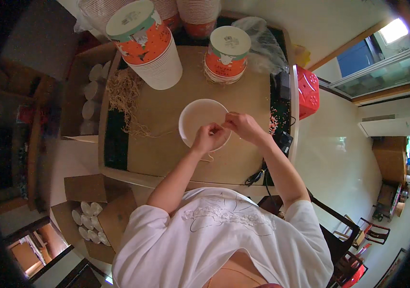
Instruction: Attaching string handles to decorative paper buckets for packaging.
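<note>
Over the white tub, bent fingers

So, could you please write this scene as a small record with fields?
Left hand: fingers drawn together over the white round bowl; grip unclear
Right hand: close beside the left, near the bowl's right rim
Surface: brown flat sheet
Left of bowl: tangled pile of thin tan strands
Beyond bowl: tall orange-and-white tub stack; shorter similar stack
Lower left: open brown cardboard box holding white rounded items
</note>
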### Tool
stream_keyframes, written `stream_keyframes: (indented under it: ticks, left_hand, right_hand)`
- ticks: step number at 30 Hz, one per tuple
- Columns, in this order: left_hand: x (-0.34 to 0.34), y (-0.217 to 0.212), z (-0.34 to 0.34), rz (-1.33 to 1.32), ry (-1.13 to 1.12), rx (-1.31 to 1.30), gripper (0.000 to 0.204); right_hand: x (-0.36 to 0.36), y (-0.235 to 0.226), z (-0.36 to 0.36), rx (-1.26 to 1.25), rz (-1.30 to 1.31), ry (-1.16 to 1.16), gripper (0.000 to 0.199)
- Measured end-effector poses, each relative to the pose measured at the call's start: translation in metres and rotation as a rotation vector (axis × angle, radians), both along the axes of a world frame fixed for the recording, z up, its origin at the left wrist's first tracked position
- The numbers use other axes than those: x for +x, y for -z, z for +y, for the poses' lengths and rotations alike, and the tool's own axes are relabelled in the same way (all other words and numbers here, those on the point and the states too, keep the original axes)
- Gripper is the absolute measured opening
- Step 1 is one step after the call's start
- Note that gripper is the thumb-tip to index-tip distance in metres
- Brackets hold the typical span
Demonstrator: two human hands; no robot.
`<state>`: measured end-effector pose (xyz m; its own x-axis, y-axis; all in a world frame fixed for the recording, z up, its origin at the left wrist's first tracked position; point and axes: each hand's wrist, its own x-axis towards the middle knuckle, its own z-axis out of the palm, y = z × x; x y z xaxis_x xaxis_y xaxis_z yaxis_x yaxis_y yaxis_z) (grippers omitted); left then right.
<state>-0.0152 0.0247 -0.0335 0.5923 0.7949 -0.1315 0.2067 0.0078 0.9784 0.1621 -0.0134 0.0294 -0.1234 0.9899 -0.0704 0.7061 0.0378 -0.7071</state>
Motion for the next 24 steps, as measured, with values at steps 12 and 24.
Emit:
stream_keyframes:
  ticks: [12, 24]
  left_hand:
    - [-0.027, -0.041, 0.02, 0.346, 0.448, 0.133, 0.018]
    - [-0.003, -0.019, 0.007, -0.042, 0.13, 0.086, 0.016]
  right_hand:
    - [0.013, -0.022, 0.012, -0.31, 0.051, -0.136, 0.019]
    - [0.023, -0.023, 0.005, -0.294, 0.066, -0.174, 0.009]
